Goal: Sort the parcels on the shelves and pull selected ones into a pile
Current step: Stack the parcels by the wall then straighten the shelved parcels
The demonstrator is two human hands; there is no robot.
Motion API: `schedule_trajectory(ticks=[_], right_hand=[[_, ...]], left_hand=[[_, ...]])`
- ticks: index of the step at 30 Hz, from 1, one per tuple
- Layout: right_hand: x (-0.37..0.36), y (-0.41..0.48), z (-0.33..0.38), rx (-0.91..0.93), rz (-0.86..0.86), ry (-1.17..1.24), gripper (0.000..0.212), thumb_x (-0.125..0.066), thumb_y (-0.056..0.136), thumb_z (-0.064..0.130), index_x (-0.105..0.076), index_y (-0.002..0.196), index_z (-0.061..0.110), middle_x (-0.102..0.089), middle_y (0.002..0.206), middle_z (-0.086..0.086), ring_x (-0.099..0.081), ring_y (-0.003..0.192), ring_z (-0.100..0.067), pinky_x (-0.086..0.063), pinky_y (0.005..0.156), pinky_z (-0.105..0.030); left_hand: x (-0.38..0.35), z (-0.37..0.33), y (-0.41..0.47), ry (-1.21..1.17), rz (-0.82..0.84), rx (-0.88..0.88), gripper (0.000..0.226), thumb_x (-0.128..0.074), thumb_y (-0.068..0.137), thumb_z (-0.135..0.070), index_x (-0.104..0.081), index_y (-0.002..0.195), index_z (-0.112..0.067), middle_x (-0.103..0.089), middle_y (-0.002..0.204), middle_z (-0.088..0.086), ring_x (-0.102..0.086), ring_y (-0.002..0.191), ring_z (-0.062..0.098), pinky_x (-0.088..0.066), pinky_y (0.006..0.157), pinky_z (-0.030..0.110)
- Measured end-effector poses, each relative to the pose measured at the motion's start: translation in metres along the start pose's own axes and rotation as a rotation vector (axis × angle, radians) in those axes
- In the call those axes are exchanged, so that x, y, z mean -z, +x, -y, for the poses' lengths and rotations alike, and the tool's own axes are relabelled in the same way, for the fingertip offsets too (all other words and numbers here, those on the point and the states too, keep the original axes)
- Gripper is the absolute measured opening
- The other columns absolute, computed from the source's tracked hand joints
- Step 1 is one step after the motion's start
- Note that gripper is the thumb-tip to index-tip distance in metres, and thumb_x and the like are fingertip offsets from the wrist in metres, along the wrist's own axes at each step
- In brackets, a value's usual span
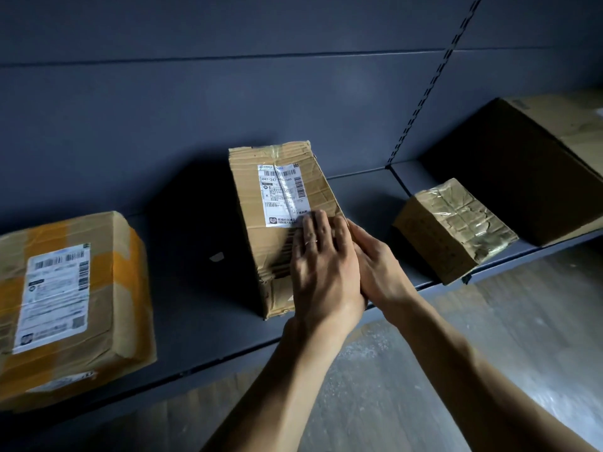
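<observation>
Centre frame, on the grey shelf [202,321]: creased brown parcel [261,243], taped, white barcode label on top | left hand [323,265] lies flat on its lid, fingers straight, gripping nothing | right hand [378,272] presses straight fingers against its right side, just beside the left.

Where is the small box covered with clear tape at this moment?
In the head view the taped small box sits on the grey shelf, right of centre, at its front edge, between the middle labelled box and the big carton at far right.
</observation>
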State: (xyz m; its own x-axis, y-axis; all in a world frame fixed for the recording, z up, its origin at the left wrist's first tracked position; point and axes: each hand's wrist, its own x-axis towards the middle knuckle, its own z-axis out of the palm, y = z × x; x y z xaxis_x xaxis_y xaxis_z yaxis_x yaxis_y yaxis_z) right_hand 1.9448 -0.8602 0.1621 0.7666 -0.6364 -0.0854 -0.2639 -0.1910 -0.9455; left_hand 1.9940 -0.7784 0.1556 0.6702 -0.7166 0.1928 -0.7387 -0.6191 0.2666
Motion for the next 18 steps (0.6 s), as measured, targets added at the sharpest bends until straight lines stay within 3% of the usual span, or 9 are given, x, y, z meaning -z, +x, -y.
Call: schedule_trajectory(ticks=[7,9,11,15,18], right_hand=[[-0.003,0.003,-0.009,0.037,0.014,0.021,0.033,-0.049,0.11,0.013,-0.058,0.127,0.04,-0.067,0.115,0.037,-0.059,0.118,0.015,-0.04,0.103,-0.009],[-0.003,0.005,-0.019,0.06,0.034,0.054,0.031,-0.049,0.111,0.016,-0.057,0.137,0.03,-0.065,0.124,0.033,-0.057,0.122,0.013,-0.039,0.105,-0.01],[-0.006,0.006,-0.027,0.088,0.04,0.062,0.037,-0.047,0.111,0.022,-0.049,0.147,0.031,-0.059,0.137,0.028,-0.052,0.131,0.009,-0.035,0.109,-0.013],[-0.011,0.012,-0.032,0.186,0.078,0.014,0.055,-0.041,0.111,0.028,-0.02,0.161,0.032,-0.03,0.167,0.013,-0.025,0.154,0.001,-0.02,0.124,-0.016],[-0.011,0.014,-0.033,0.167,0.118,0.126,0.058,-0.042,0.108,0.039,-0.018,0.161,0.037,-0.028,0.169,0.016,-0.027,0.152,0.005,-0.022,0.125,-0.021]], left_hand=[[0.001,0.003,0.003,0.096,-0.002,-0.023,0.076,-0.062,0.076,-0.019,-0.049,0.149,-0.003,-0.046,0.156,0.025,-0.043,0.146,0.039,-0.037,0.119,0.05],[0.002,0.003,0.003,0.117,0.013,-0.035,0.08,-0.056,0.075,-0.023,-0.046,0.151,-0.003,-0.043,0.158,0.024,-0.041,0.148,0.039,-0.036,0.12,0.05],[0.003,0.004,0.002,0.113,0.001,-0.043,0.079,-0.052,0.074,-0.023,-0.047,0.15,-0.001,-0.046,0.156,0.025,-0.044,0.145,0.04,-0.039,0.119,0.051],[0.006,0.008,0.0,0.155,-0.075,-0.05,0.081,-0.061,0.063,-0.02,-0.056,0.14,0.002,-0.057,0.147,0.023,-0.057,0.136,0.037,-0.044,0.113,0.051],[0.007,0.007,0.001,0.173,-0.038,-0.029,0.092,-0.079,0.058,-0.021,-0.053,0.144,0.0,-0.055,0.15,0.018,-0.055,0.138,0.032,-0.038,0.118,0.04]])
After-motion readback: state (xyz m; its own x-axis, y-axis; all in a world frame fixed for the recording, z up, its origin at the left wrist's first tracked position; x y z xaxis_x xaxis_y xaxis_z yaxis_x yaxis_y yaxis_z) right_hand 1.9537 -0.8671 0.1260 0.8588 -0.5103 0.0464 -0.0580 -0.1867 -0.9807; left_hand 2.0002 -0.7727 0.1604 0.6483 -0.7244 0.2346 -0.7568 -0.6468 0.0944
